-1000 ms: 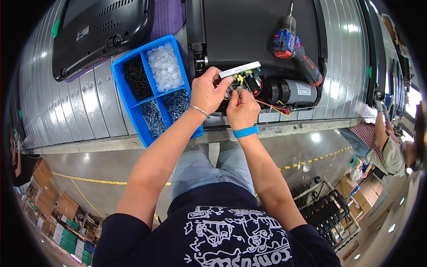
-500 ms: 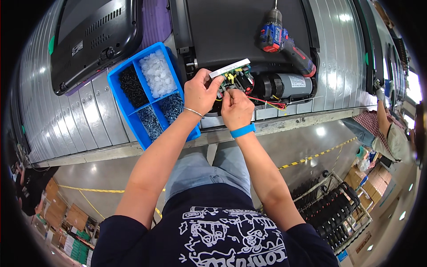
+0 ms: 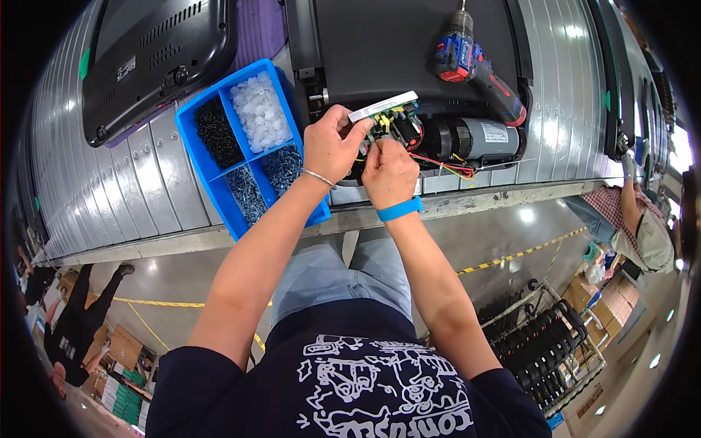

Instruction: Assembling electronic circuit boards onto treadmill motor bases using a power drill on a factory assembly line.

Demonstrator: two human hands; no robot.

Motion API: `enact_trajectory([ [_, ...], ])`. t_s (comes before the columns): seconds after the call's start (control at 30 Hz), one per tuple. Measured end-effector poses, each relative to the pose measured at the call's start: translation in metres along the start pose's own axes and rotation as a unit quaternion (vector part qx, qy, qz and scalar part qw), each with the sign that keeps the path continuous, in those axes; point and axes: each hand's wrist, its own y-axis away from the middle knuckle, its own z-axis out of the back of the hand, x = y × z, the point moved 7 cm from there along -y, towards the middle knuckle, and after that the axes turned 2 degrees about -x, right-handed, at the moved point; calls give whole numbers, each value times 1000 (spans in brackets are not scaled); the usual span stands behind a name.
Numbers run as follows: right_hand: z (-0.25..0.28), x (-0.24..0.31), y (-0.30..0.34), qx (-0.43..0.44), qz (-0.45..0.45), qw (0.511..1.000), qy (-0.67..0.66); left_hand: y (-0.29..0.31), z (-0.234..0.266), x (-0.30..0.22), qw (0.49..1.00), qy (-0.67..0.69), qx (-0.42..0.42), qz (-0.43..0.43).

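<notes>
Grip, left hand (image 3: pixel 330 146): narrow, holding the circuit board (image 3: pixel 404 123) at its left end. Thumb lies on the near side, by the end of the pale bar (image 3: pixel 382 106) that forms the board's far edge; the other fingers curl behind it.

Grip, right hand (image 3: pixel 391 169): fingers bunched close together, fingertips at the near side of the board, just right of the left thumb. Whether a small part is pinched between them cannot be told; the back of the hand hides it.

Board position: tilted, component side toward the wearer. It extends to the right from the left hand's grip and lies beyond the right fingertips. Yellow, green and black components show between the pale bar and the right hand.

Surroundings: red and yellow wires (image 3: pixel 454 168) lie to the right of the right hand, in front of a cylindrical motor (image 3: pixel 491 139) with a grey casing. Motor sits right of the board, at the near end of a broad black panel (image 3: pixel 409 55). A blue and black power drill (image 3: pixel 478 73) rests beyond the motor, bit pointing away from the wearer.

Left of the left hand: blue divided bin (image 3: pixel 235 123), set askew. Far compartments hold black screws (image 3: pixel 217 135) and white plastic pieces (image 3: pixel 261 117); near compartments hold silver screws (image 3: pixel 244 193). The left forearm passes over its near right corner.
</notes>
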Motion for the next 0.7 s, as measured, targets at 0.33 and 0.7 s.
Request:
enact_trajectory([
  [0.33,-5,-5,-9,80,-37,995,41,2,-4,-5,1000,2,-1,-11],
  [0.7,55,10,19,118,87,985,-89,12,2,8,981,-129,-119,-79],
])
